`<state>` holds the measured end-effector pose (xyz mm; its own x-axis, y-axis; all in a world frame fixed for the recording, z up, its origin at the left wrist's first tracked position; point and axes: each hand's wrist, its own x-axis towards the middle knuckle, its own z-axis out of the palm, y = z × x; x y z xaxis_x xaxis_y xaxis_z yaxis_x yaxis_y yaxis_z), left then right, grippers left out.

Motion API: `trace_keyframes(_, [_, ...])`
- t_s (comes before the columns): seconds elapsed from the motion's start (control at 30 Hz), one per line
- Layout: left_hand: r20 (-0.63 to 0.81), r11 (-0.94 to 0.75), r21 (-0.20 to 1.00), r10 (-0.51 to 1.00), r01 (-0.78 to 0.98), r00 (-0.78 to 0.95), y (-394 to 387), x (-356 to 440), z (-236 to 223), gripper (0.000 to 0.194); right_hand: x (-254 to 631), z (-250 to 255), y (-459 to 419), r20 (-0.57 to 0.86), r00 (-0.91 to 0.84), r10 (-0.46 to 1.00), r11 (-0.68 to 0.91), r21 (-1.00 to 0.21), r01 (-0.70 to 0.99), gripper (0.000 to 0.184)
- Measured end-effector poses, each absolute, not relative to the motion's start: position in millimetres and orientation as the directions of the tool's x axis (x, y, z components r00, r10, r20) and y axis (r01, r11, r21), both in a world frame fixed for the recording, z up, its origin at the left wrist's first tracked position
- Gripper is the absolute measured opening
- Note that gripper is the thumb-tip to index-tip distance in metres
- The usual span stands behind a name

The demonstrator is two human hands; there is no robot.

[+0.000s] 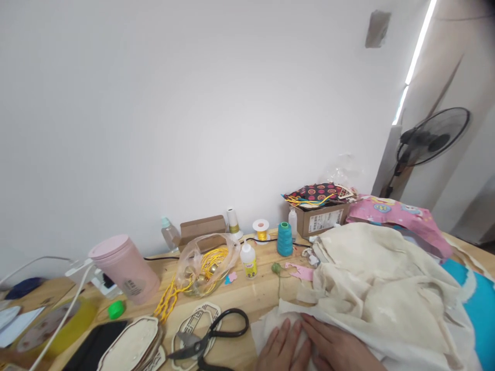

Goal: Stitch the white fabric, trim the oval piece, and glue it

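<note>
At the bottom of the head view, my left hand [283, 346] lies flat on a thin white cloth [271, 320] at the table's front. Beside it, my right hand [336, 341] presses on the same cloth with its fingers stretched out, the fingertips close to the left hand's. The cloth looks slightly raised under my hands; what is beneath it is hidden. Just to the right, a large heap of cream fabric [371, 263] reaches the cloth. Black-handled scissors [203, 342] lie to the left on cut wooden frames [191, 322].
A glue bottle [248, 262], a teal thread cone [284, 241] and a yellow thread spool [261, 232] stand behind my hands. Further left are a bag of yellow cord [216, 257], a pink tumbler [129, 270] and stacked wooden plates [129, 345]. A cardboard box [323, 219] stands against the wall.
</note>
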<state>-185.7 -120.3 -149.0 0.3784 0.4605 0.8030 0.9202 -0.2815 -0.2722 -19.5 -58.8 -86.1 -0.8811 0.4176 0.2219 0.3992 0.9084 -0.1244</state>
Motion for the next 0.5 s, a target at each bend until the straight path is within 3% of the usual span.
trace_keyframes(0.03, [0.876,-0.227,-0.162,0.415,0.96,0.246,-119.8,-183.7,-159.3,0.03,-19.4,-85.6,-58.7,0.227,-0.881,0.416,0.909,-0.144,0.392,0.053])
trace_keyframes(0.1, [0.875,-0.232,-0.118,0.436,0.966,0.212,-120.7,-181.4,-178.6,0.033,-19.3,-84.9,-58.3,0.235,-0.881,0.411,0.91,-0.166,0.38,0.054])
trace_keyframes(0.2, [0.668,-0.208,-0.086,0.713,0.974,0.211,-125.9,-184.7,-193.2,0.038,-18.4,-79.8,-59.1,0.188,-0.896,0.403,0.914,-0.135,0.382,0.053])
trace_keyframes(0.27, [0.583,-0.189,-0.062,0.79,0.98,0.19,-128.2,-190.5,-187.6,0.043,-16.4,-71.2,-61.5,0.163,-0.899,0.406,0.913,-0.119,0.391,0.052])
trace_keyframes(0.5, [0.505,-0.55,-0.199,0.652,0.811,0.566,-116.8,-206.0,-107.7,0.043,-7.1,-40.8,-73.5,0.383,-0.829,0.409,0.913,-0.184,0.365,0.052])
